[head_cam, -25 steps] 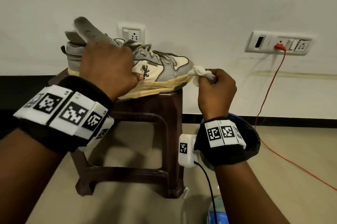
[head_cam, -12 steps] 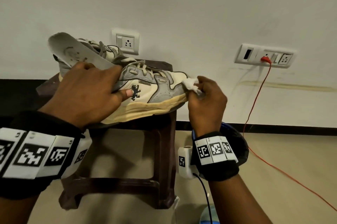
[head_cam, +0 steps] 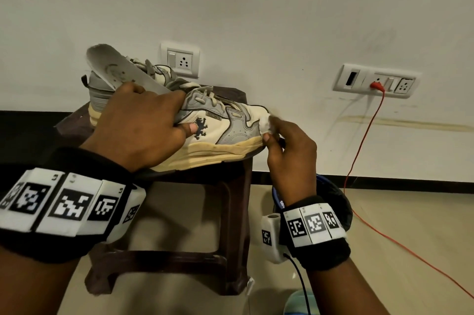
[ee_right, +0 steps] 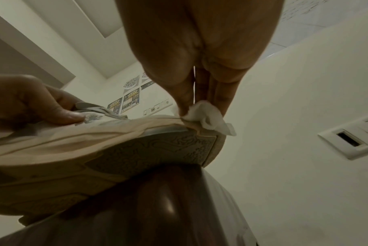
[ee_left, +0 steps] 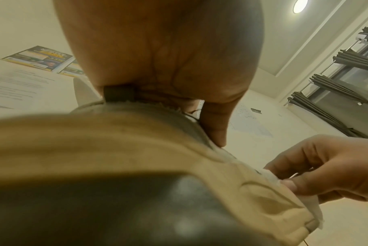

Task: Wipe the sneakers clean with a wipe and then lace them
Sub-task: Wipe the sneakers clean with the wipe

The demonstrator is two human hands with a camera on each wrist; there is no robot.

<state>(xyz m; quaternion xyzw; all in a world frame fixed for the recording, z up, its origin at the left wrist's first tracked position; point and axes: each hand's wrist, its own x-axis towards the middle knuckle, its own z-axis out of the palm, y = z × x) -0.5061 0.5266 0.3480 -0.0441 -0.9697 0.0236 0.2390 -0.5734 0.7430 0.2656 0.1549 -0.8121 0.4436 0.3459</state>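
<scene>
A cream and grey sneaker [head_cam: 220,132] lies on a dark brown stool [head_cam: 230,201], toe to the right, its grey insole [head_cam: 115,70] sticking up at the heel. My left hand [head_cam: 143,127] grips the shoe over its middle, thumb on the side by the dark logo. My right hand [head_cam: 287,150] pinches a crumpled white wipe [head_cam: 266,123] and presses it against the toe. From the right wrist view the wipe [ee_right: 206,116] sits on the toe's upper edge above the patterned sole [ee_right: 157,149]. A second sneaker [head_cam: 164,76] stands behind, mostly hidden.
The stool stands against a white wall with a socket plate [head_cam: 180,59] behind the shoes and a switch panel [head_cam: 375,81] to the right. A red cable [head_cam: 359,150] runs from the panel down across the tiled floor. A dark bag [head_cam: 336,201] lies behind my right wrist.
The near sneaker has come lower and closer to me in my left hand's grip. My right hand has brought the wipe from beside the toe tip onto the toe cap.
</scene>
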